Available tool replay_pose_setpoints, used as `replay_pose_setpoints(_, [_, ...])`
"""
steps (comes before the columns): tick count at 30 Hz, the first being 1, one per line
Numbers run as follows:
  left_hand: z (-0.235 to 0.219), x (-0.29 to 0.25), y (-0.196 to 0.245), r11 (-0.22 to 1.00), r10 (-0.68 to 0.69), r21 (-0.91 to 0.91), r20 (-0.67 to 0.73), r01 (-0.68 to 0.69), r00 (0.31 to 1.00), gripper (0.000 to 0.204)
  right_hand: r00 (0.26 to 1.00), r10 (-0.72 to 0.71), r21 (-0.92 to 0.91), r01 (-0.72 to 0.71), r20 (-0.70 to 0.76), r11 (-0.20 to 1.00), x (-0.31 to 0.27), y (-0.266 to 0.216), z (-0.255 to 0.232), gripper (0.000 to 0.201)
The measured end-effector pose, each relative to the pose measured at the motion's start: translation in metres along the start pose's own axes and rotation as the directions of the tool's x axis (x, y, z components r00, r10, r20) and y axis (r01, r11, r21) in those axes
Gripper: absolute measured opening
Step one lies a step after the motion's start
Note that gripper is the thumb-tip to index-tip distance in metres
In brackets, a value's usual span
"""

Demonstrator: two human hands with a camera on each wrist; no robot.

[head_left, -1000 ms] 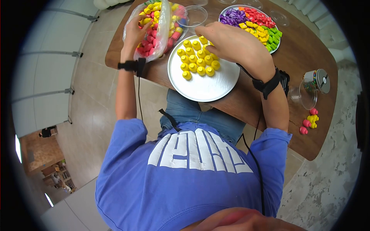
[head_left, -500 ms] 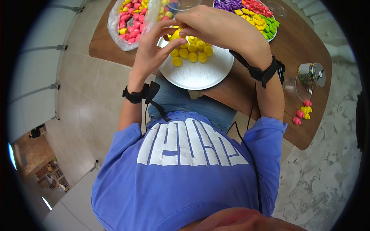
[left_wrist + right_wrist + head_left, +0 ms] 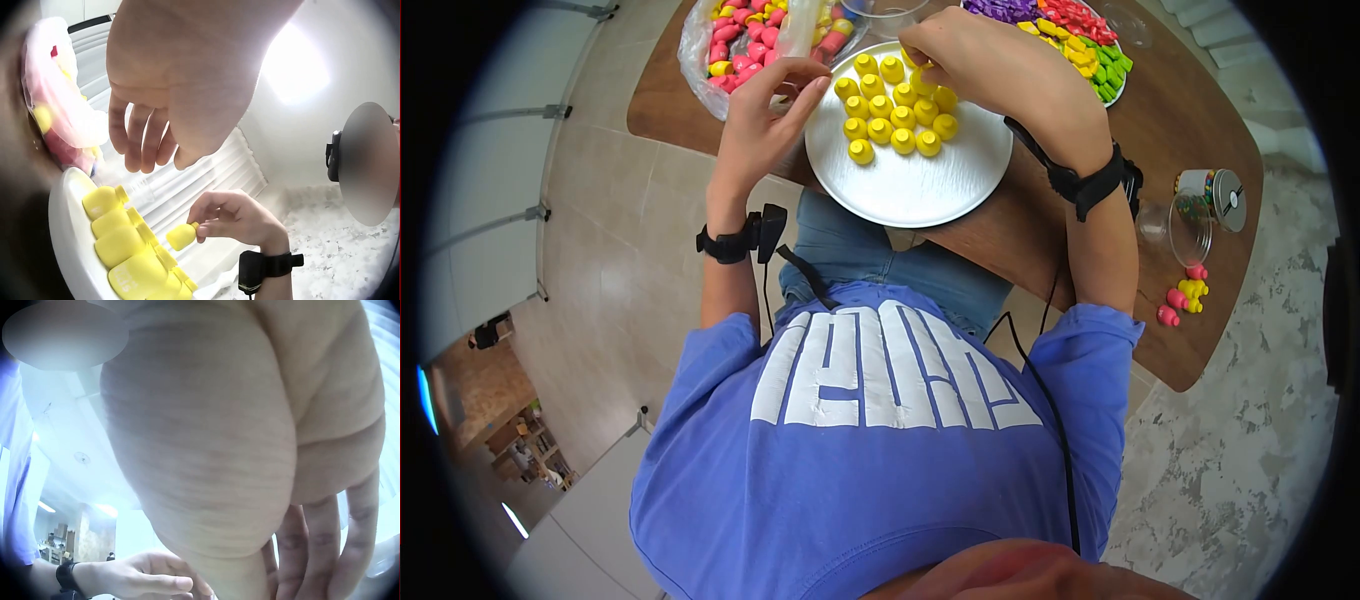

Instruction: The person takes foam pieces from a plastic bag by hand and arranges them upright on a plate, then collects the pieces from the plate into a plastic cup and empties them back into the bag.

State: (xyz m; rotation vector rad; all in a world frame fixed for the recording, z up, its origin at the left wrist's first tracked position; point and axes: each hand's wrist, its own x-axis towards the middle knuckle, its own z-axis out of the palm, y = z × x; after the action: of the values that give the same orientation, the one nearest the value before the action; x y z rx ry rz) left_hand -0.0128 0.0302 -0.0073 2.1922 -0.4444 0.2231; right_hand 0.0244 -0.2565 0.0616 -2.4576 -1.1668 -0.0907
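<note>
Over the far right part of a round white plate [image 3: 900, 200], the right hand [image 3: 1000, 75] pinches a yellow bottle-shaped piece [image 3: 182, 237] by its narrow neck, clear in the left wrist view. Several yellow pieces [image 3: 880, 131] stand upright in rows on the plate. At the plate's left edge the left hand [image 3: 762, 125] hovers with relaxed, bent fingers and nothing between them. Its fingers [image 3: 150, 134] hang loosely in the left wrist view. In the right wrist view the right palm [image 3: 200, 437] hides the piece.
Behind the left hand lies a plastic bag [image 3: 700, 75] of pink and yellow pieces. A plate of wrapped sweets [image 3: 1108, 75] is at the back right. Further right are a lidded jar [image 3: 1227, 201], a clear container [image 3: 1190, 230] and a few loose pieces [image 3: 1177, 299].
The left hand went from the bag to the right hand above the plate, then drew back left, empty. The right hand moved slightly away from it and keeps a yellow piece.
</note>
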Motion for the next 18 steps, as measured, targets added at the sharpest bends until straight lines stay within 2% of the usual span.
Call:
replay_pose_setpoints(1, [0.000,-0.001,-0.001,1.000,-0.006,0.019,0.010,0.006,1.000,0.019,0.996,-0.045,-0.009,0.044,-0.077,0.999,-0.002,0.001,0.003,0.012])
replay_pose_setpoints(5, [0.001,-0.002,0.000,0.998,-0.047,0.043,0.041,0.045,0.998,0.019,0.999,-0.037,-0.056,0.038,0.002,0.998,0.008,0.010,0.016,0.016])
replay_pose_setpoints(7, [0.001,-0.002,0.000,0.998,-0.043,0.041,0.040,0.042,0.998,0.018,0.976,0.092,-0.040,-0.086,0.197,0.996,0.027,0.020,0.034,0.016])
replay_pose_setpoints(11, [0.002,-0.001,-0.003,0.999,-0.024,0.028,0.028,0.023,0.999,0.017,0.977,0.117,-0.028,-0.114,0.178,0.993,0.026,0.016,0.032,0.015])
replay_pose_setpoints(14, [0.002,-0.001,-0.004,0.999,-0.028,0.040,0.043,0.027,0.999,0.017,0.971,0.101,-0.030,-0.097,0.217,0.995,0.026,0.022,0.033,0.015])
replay_pose_setpoints(16, [0.003,-0.002,-0.005,0.999,-0.024,0.030,0.044,0.023,0.999,0.017,0.993,0.004,0.000,-0.004,0.115,1.000,0.025,0.028,0.039,0.014])
replay_pose_setpoints(18, [0.004,-0.002,-0.006,1.000,-0.017,0.016,0.045,0.017,0.999,0.017,0.991,0.032,0.003,-0.032,0.130,0.999,0.025,0.028,0.038,0.014])
